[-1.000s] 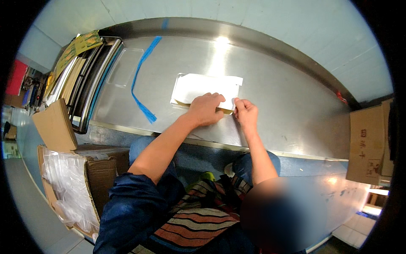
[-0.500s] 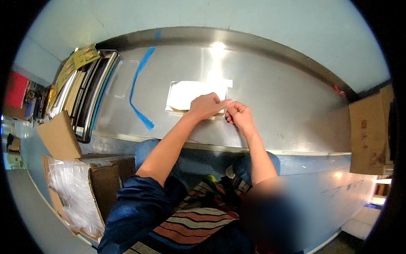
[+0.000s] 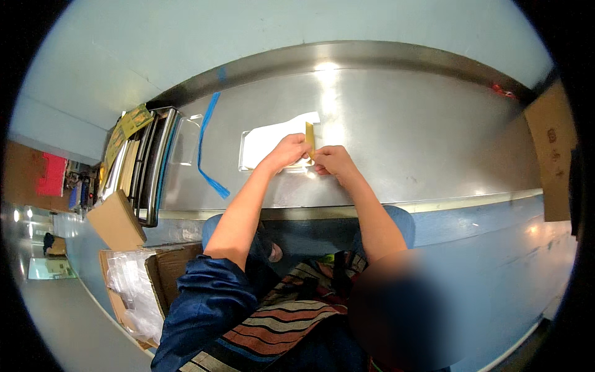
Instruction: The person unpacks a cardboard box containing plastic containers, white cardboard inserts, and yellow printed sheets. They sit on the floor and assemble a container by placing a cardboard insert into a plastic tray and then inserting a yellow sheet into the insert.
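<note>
The person's right hand (image 3: 334, 162) has its thumb and fingers pinched together at the lower end of a gold strip (image 3: 309, 133) standing along the right edge of a white card (image 3: 271, 139). The left hand (image 3: 289, 152) lies over the card's near right part, fingers curled against the same strip; its fingertips are partly hidden, so whether it grips or merely presses cannot be told. The card rests on a shallow clear tray (image 3: 242, 154), whose rim shows on the left and near sides, at the middle of the metal table (image 3: 427, 146).

An uneven pull by the right hand could crease or tear the strip. If the left hand bears down too lightly, the card could skew, and the tray, on such a smooth surface, could slide along with it. Pressing too hard might buckle the thin plastic.

Farther left, a blue strap (image 3: 206, 119) lies loose across the table and could snag a tray shifted that way. Past it are a second clear tray (image 3: 186, 149) and a dark rack (image 3: 155, 164), which limit room on that side. Below them, a carton of clear plastic pieces (image 3: 131, 288) stands by the left arm; another carton (image 3: 550, 167) stands at the far right.
</note>
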A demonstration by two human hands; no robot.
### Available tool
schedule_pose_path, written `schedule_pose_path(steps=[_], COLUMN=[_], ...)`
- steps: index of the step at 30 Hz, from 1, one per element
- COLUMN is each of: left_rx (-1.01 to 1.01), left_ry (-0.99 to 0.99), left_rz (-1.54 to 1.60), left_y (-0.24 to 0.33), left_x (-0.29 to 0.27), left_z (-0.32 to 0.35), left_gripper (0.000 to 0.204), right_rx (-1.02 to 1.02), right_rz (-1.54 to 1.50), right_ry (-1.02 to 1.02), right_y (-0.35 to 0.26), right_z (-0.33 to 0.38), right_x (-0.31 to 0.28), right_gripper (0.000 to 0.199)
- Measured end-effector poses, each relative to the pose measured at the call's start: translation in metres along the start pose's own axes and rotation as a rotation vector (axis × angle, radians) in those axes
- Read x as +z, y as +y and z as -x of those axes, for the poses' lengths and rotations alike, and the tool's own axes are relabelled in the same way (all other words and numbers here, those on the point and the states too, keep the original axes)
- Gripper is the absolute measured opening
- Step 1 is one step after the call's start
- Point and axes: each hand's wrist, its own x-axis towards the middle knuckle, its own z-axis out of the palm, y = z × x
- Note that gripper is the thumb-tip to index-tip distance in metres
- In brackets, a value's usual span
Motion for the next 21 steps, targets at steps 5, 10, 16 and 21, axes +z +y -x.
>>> schedule_pose_path(steps=[5,10,16,21], left_rx=[-0.004,-0.04,-0.001,-0.002], left_ry=[-0.029,-0.011,-0.012,0.025], left_rz=[0.032,0.084,0.214,0.244], left_y=[-0.006,-0.008,-0.016,-0.016], left_x=[-0.005,-0.009,-0.011,-0.019], left_z=[-0.002,0.002,0.0,0.001], left_gripper=[0.01,0.01,0.01,0.009], right_rx=[0.054,0.033,0.02,0.06], right_rz=[-0.058,-0.097,-0.02,0.02], right_ry=[-0.036,-0.088,-0.16,-0.197], right_y=[0.004,0.003,0.007,0.009], right_z=[-0.006,-0.003,-0.003,-0.008], right_x=[-0.001,-0.001,-0.004,-0.003], right_gripper=[0.008,0.009,0.011,0.013])
